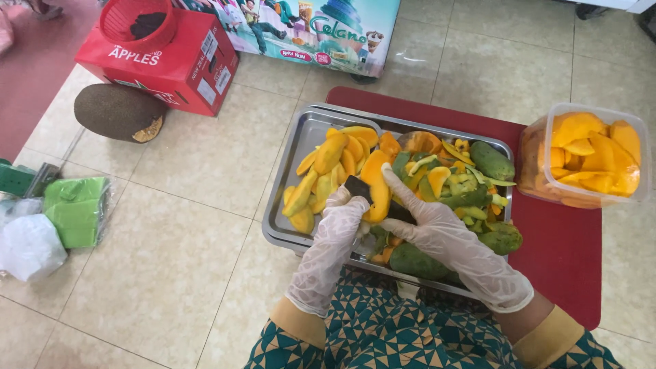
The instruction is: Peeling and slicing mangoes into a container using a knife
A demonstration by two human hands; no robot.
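Peeling: mango [378,186] held over tray [301,140], both gloved hands on it.
Left hand [342,213]: fingers curled around a dark knife [358,187], blade against the mango's left side.
Right hand [424,222]: fingers wrapped on the mango from the right and below, forefinger stretched up along it.
Mango state: upper part shows bare yellow flesh; underside hidden by the hands, so skin left there cannot be told.
Done, by judgement: a pile of yellow slices [328,167] fills the tray's left half; tub [584,156] at right is heaped full; green peels [465,191] cover the tray's right half.
Left, by judgement: several whole green mangoes, one at the far right corner [492,161], others at the near edge [417,260]; work looks well past the middle.
Edges: tray sits on a red mat [567,246]; its near rim is close to the lap, its left rim overhangs onto tile.
Room: tray is crowded, little bare metal except the far left corner; tub touches the mat's right edge.
Floor, left: red box [164,65] with basket [140,24] on top, a brown round fruit [117,111], green packets [78,208], all well apart from the tray.
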